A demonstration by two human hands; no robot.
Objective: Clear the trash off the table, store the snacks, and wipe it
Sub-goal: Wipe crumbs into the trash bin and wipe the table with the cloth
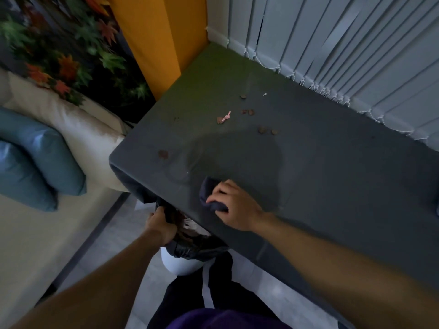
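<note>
The dark grey, matte, flat-topped table (332, 186) stood right before the person, its near edge hanging over a round white bin (183, 264) lined with a black plastic bag (194, 243). Below that edge the left hand (161, 227) was clenched on the bag's rim, holding it up against the tabletop. Just above, on the table, the right hand (234, 205) grasped a crumpled dark cloth (209, 195) pressed to the surface.

The risk seemed to lie there. If the bag's mouth sagged or sat aside from the sweep, bits pushed over the edge would land on the pale floor (273, 290). A hard swipe could also fling them toward the cream sofa (71, 129).

Past the cloth the top showed a dull, damp-looking patch and a reddish-brown smear (163, 154). Beyond those lay scattered brown crumbs (262, 130) and a pink wrapper scrap (226, 115), well short of the white vertical blinds (332, 55).
</note>
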